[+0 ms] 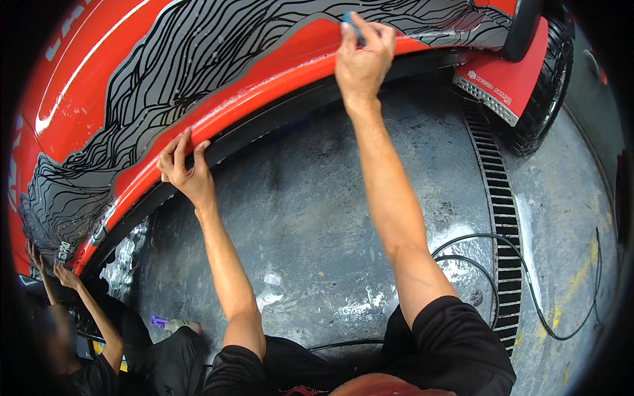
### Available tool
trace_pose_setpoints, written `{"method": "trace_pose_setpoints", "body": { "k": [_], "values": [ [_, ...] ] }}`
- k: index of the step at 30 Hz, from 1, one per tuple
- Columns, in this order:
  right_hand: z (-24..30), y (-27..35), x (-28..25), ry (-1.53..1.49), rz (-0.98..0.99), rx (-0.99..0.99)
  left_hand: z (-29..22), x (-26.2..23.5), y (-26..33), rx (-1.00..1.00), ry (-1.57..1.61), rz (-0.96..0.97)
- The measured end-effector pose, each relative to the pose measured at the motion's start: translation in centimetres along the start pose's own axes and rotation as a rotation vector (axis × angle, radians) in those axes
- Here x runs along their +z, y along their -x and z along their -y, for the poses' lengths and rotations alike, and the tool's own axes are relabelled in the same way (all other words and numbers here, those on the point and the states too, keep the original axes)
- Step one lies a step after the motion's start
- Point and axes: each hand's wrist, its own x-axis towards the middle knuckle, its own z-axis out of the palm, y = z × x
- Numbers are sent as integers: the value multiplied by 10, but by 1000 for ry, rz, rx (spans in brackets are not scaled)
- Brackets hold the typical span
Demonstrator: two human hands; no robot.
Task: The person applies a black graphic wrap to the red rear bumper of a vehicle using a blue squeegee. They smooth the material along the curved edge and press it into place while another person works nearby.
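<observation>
The side of a red car (290, 53) curves across the top, covered with a grey decal (198, 66) of black wavy lines. My right hand (366, 63) is closed on a small blue pad-like piece (354, 28), pressed against the decal near the wheel; its exact kind I cannot tell. Further left, my left hand (187, 168) rests its fingertips on the red lower edge of the body, fingers bent and apart, holding nothing. Wet streaks and droplets shine along the red panel.
A black tyre (545, 92) with a red mud flap (505, 72) stands at upper right. A floor grate (498, 218) and a black hose (528, 270) lie on the wet grey floor. At lower left, a co-worker's hand (66, 275) touches the car; a purple-topped spray bottle (173, 323) lies nearby.
</observation>
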Motion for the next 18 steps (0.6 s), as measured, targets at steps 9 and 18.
{"method": "trace_pose_setpoints", "body": {
  "k": [9,18],
  "values": [
    [0,-1,-1,-48,11,43,-1,5,0,15,-9,-10],
    [-20,-14,-15,21,13,64,-3,4,0,8,1,-9]
  ]
}}
